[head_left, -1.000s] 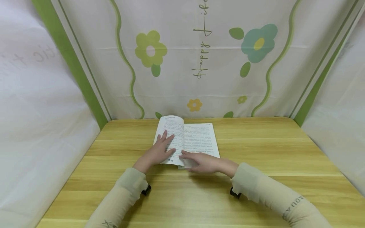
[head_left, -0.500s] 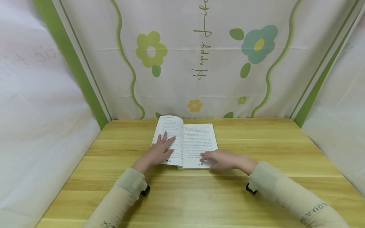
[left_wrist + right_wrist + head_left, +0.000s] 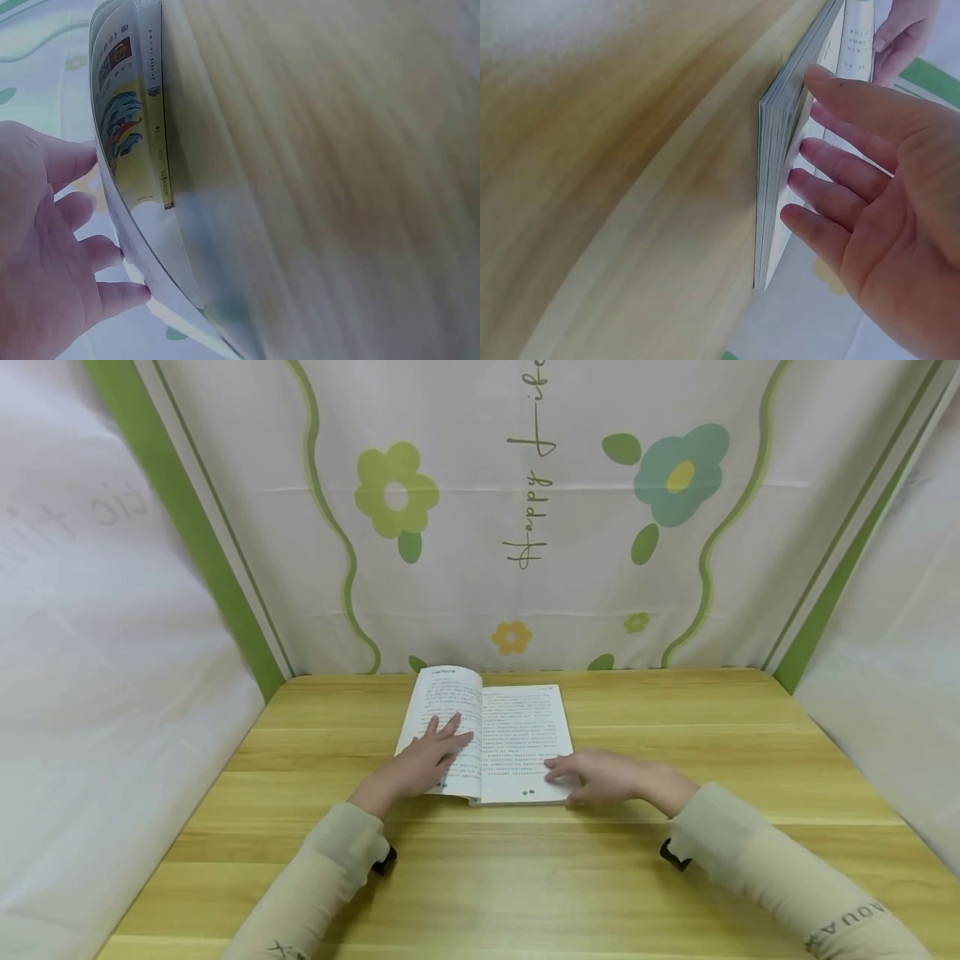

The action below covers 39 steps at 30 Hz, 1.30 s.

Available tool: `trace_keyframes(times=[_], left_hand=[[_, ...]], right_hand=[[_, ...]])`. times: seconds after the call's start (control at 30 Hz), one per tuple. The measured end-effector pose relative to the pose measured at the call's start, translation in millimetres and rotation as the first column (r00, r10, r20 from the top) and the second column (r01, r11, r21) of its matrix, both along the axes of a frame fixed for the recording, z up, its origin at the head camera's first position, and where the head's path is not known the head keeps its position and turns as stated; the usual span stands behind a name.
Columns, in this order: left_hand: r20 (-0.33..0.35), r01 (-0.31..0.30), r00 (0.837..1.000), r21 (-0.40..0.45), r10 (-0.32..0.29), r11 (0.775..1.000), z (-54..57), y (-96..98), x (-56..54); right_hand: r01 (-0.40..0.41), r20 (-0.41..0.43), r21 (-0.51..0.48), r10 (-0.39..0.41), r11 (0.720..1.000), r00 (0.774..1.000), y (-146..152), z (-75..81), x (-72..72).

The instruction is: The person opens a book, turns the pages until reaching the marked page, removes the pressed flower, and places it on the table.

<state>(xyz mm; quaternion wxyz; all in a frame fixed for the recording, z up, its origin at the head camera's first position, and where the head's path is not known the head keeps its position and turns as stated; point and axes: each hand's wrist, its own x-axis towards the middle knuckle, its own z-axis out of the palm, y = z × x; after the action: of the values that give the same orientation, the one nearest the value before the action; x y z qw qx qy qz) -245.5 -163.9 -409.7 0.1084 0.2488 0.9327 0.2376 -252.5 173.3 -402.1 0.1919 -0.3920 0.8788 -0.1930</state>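
Observation:
An opened paperback book (image 3: 517, 727) lies near the far edge of the table, printed text on both visible pages. Its left side arches up off the wood; in the left wrist view the illustrated cover (image 3: 124, 127) shows beneath the curve. My left hand (image 3: 420, 764) rests on the left page with fingers spread. At the lower right corner of the right page is my right hand (image 3: 611, 774), fingertips touching the paper near the edge. In the right wrist view the fingers (image 3: 840, 161) are loosely bent over the page block, the thumb by its lower edge.
The wooden table (image 3: 480, 877) extends on both sides of the book and in front of it. A floral curtain (image 3: 570, 593) hangs right behind the far edge, and white sheets (image 3: 97, 693) flank left and right.
My right hand has moved right, from near the spine to the right page's outer corner, uncovering that page's lower part. The left hand has shifted slightly on its page, which lies somewhat farther left.

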Motion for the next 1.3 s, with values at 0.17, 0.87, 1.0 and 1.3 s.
trace_keyframes(times=[0.17,0.87,1.0,1.3], left_hand=[[0.033,-0.004,0.999,0.005,0.004,1.000,0.0,-1.5,1.0],[0.035,-0.014,0.999,0.018,0.013,1.000,-0.7,-3.0,2.9],[0.047,-0.021,0.999,0.020,0.020,1.000,-0.7,-3.2,3.2],[0.065,-0.035,0.997,0.017,0.033,0.999,-0.1,-4.0,3.8]], right_hand=[[-0.011,0.010,0.014,0.011,1.000,1.000,4.5,3.9,-1.5],[0.070,-0.208,-0.108,-0.092,0.992,0.974,9.2,3.2,-8.3],[0.178,-0.237,-0.123,-0.203,0.976,0.950,7.9,1.7,-9.8],[0.434,0.070,-0.327,-0.436,0.839,0.897,2.4,-6.4,-15.5]])
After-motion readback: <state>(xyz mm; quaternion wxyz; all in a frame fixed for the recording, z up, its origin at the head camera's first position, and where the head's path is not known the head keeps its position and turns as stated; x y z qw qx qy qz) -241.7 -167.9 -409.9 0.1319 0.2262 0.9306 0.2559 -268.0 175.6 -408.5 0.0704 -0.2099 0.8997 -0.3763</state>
